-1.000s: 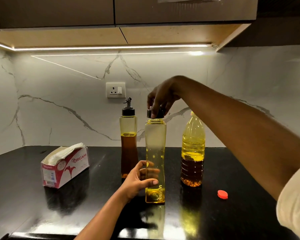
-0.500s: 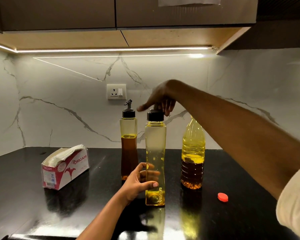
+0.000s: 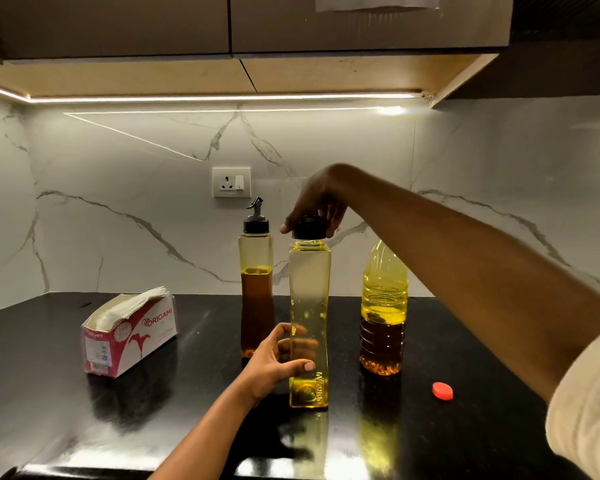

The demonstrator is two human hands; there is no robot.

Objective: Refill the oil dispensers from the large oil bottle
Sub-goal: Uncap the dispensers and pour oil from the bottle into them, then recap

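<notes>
Taking the near oil dispenser (image 3: pixel 309 306) as the centre of the dial, it stands upright on the black countertop (image 3: pixel 49 375). It is a square, yellow-tinted bottle, almost empty, with a shallow pool of yellow oil at its base.

The left hand (image 3: pixel 274 362) grips its lower body from 8 o'clock, thumb across the front face and fingers wrapped behind, visible through the plastic. The right hand (image 3: pixel 317 202) comes in from above, fingers curled down around the black cap (image 3: pixel 309 227), which sits on the neck.

The second dispenser (image 3: pixel 256 289), with a black spout top, stands at 11 o'clock just behind, roughly half full of dark amber oil. The large oil bottle (image 3: pixel 383 306) stands at 3 o'clock, apart, oil in its lower half, its neck hidden behind the right forearm. A red cap (image 3: pixel 442 390) lies loose at 4 o'clock. An opened Origami tissue box (image 3: pixel 129 336) rests at 9 o'clock, well apart.
</notes>
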